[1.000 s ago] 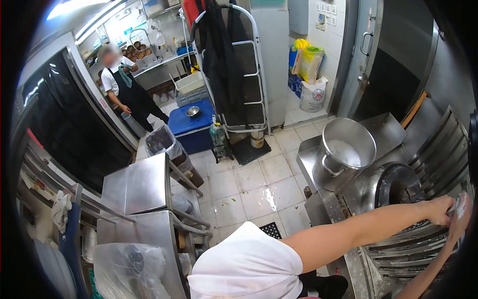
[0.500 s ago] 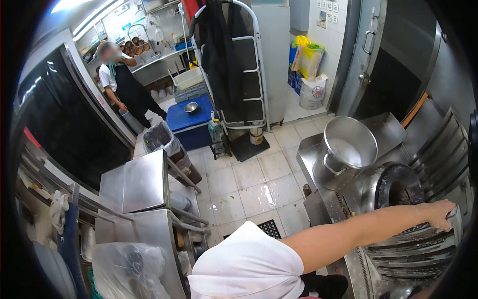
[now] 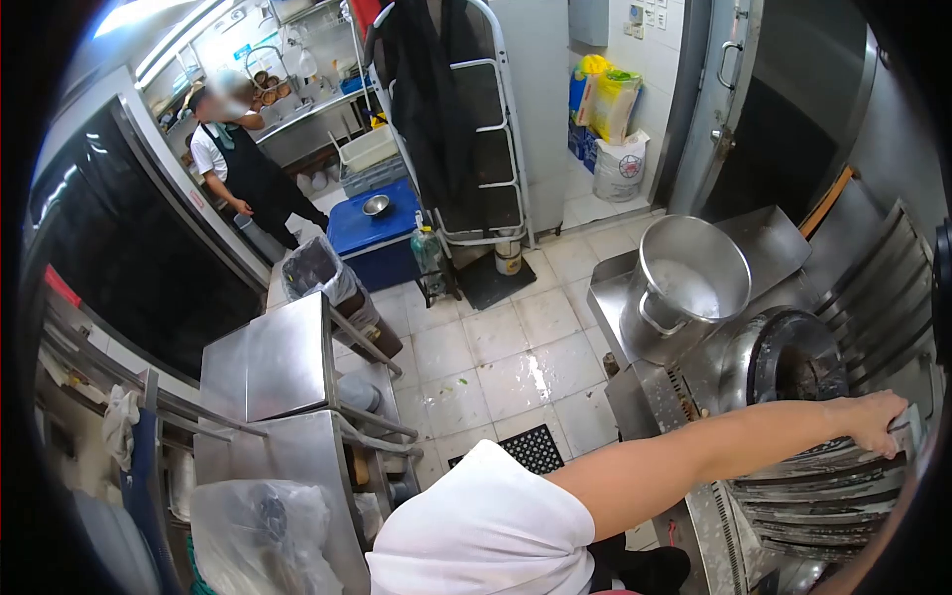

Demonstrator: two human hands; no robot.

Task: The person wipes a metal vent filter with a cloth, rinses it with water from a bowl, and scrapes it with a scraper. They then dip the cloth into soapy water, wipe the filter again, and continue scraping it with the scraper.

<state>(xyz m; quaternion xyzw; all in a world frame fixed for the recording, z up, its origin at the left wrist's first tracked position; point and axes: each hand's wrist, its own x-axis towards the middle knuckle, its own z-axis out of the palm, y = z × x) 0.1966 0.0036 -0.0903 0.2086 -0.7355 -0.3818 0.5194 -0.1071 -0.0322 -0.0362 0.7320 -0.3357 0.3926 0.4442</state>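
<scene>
My left arm, in a white sleeve, stretches to the right across the stove. At its end my left hand (image 3: 873,421) has its fingers bent around something pale and thin that I cannot make out. The hand is at the upper edge of a wet, ridged metal surface (image 3: 813,506) with whitish streaks. Just left of and above the hand is a round wok burner (image 3: 793,362). A blurred strip of skin, apparently my right forearm, shows at the lower right edge; my right hand cannot be seen.
A large steel pot (image 3: 694,273) stands behind the burner. Steel tables (image 3: 288,357) are at the left, with a plastic bag (image 3: 260,531). A co-worker (image 3: 248,169) in a dark apron stands near a sink. A bin (image 3: 322,273), blue box (image 3: 362,223) and rack (image 3: 521,129) stand farther back.
The view has shifted slightly. A blurred strip of skin has come in at the lower right edge. My left hand stays at about the same place, and the co-worker's head has turned.
</scene>
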